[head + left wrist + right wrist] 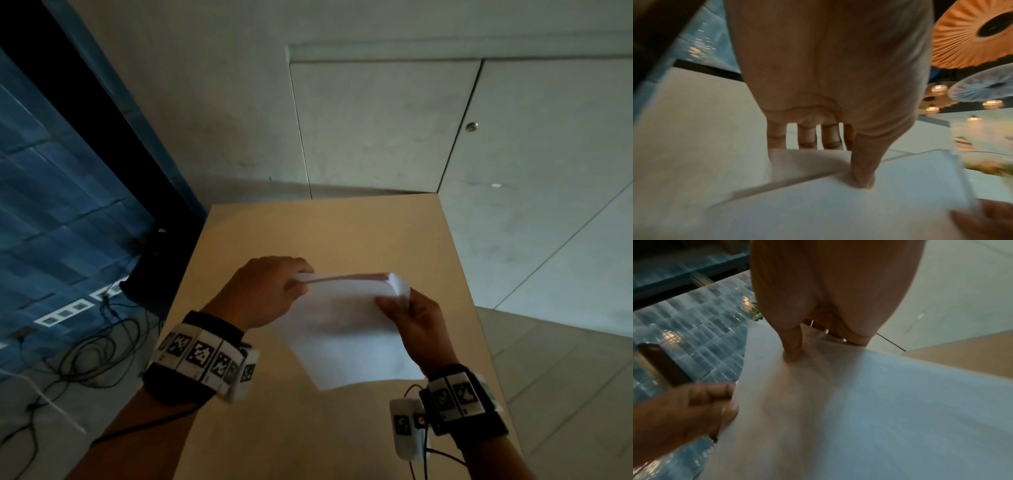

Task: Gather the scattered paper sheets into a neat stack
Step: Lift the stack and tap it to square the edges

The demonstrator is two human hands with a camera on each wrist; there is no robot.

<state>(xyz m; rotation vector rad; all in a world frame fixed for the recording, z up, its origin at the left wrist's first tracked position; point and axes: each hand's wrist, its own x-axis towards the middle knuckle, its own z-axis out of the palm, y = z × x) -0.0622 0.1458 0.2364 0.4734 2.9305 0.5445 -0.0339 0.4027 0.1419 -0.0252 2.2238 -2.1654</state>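
Observation:
A stack of white paper sheets (346, 325) is held tilted above the light wooden table (274, 428), its far edge raised. My left hand (267, 294) pinches the stack's far left corner, thumb on the top sheet and fingers behind. My right hand (411, 318) grips the right edge, thumb on top. In the left wrist view the thumb presses on the paper stack (838, 211), which is blurred. In the right wrist view the thumb lies on the top sheet of the paper stack (859, 418), and my left hand (684, 410) shows at the left.
The table's far edge (325, 200) stands close to a grey wall with panel doors (383, 126). Black cables (85, 349) and a dark box (150, 267) lie on the blue floor at the left. Pale floor tiles lie to the right.

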